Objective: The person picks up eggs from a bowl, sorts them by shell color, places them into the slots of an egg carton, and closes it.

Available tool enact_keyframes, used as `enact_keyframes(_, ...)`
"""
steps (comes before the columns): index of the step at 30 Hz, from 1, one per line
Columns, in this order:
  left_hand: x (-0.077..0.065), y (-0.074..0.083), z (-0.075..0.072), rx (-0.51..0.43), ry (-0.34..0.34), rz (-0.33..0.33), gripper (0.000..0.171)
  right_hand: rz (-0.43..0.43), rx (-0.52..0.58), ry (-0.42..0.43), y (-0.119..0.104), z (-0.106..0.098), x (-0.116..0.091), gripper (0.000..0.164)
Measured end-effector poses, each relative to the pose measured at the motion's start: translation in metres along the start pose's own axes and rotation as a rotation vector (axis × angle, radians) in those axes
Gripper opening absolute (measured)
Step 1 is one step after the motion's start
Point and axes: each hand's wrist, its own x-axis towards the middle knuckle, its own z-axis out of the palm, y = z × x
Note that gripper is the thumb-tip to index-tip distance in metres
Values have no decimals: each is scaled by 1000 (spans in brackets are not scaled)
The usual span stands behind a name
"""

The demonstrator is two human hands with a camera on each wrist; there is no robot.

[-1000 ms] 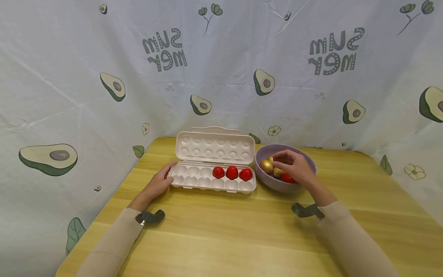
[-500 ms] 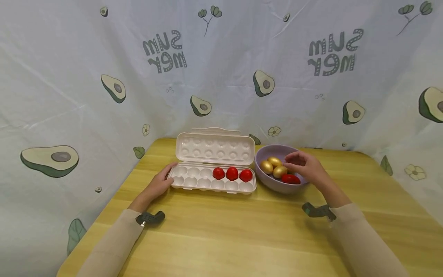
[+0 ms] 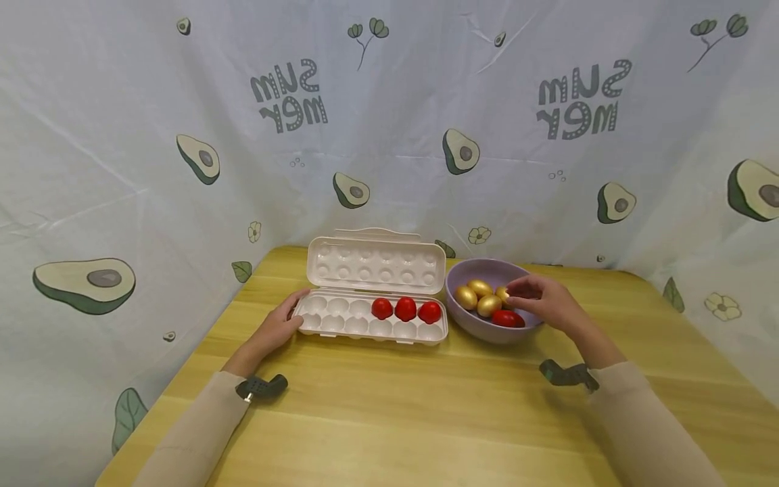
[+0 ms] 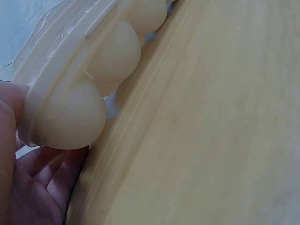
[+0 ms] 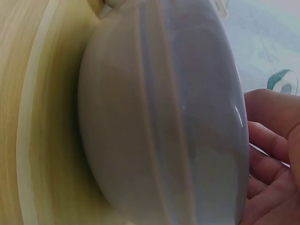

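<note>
On the wooden tabletop (image 3: pixel 365 412), we see a left hand (image 3: pixel 275 333) gripping the left end of an open egg carton (image 3: pixel 376 265) running left to right, three red eggs (image 3: pixel 406 309) in its back row. Inside the purple bowl (image 3: pixel 487 331), a gold egg (image 3: pixel 502 296) lies left of the right hand (image 3: pixel 550 302), at its fingertips; whether pinched, we cannot tell. Behind, the cloth (image 3: pixel 402 128) reads "summer" twice, mirrored.

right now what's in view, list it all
egg carton: 1, cream, open on table
carton eggs: 3, red, back row, right
bowl: 1, purple, right of carton
gold eggs: 4 visible, gold, in bowl
other red egg: 1, red, in bowl
table: 1, yellow-brown, underneath
cloth: count unclear, pale, behind table
sleeves: 2, beige, lower left and right
wrist devices: 2, dark, by sleeves
left hand: 1, at carton's left end
right hand: 1, at bowl's right side
</note>
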Motion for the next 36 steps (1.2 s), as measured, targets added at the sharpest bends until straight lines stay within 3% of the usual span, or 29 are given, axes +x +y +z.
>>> enact_keyframes(15,-4,-2,3,-29,-12,16,56,-75,-95,-99,1,4,-8,36)
enact_keyframes(36,-2,3,1,-20,-2,12,57,-125,-252,-182,-5,9,1,29)
